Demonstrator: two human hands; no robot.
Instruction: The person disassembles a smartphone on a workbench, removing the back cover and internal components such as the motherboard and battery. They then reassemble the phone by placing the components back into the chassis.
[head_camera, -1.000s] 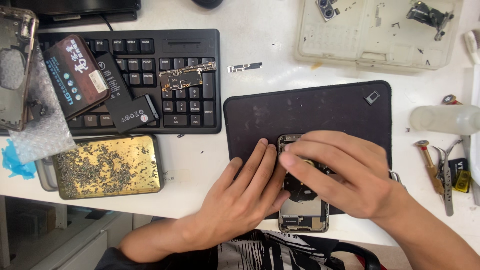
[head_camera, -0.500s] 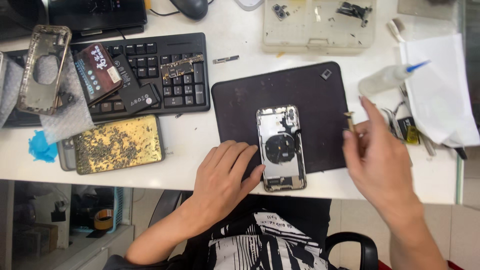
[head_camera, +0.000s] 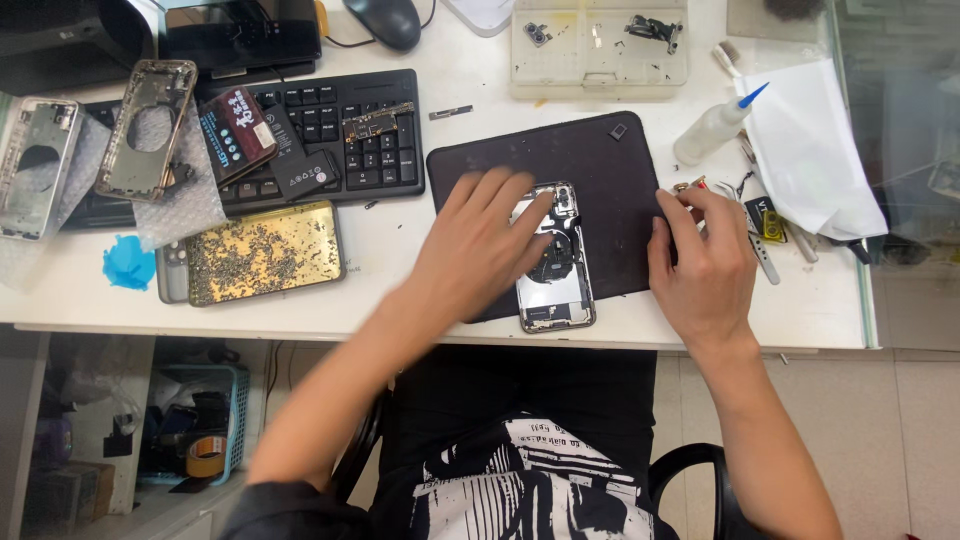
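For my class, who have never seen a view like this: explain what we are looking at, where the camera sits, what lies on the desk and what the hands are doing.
There is no machine here: a seated person works with two bare hands, filmed from a camera on their head looking down. On the white desk lies a dark rectangular work mat with an opened phone body with exposed insides on it. The left hand rests flat on the phone. The right hand reaches toward small tools at the mat's edge; whether it holds anything is unclear. Nearby lie a black keyboard, a gold-speckled metal tray and a clear plastic parts box.
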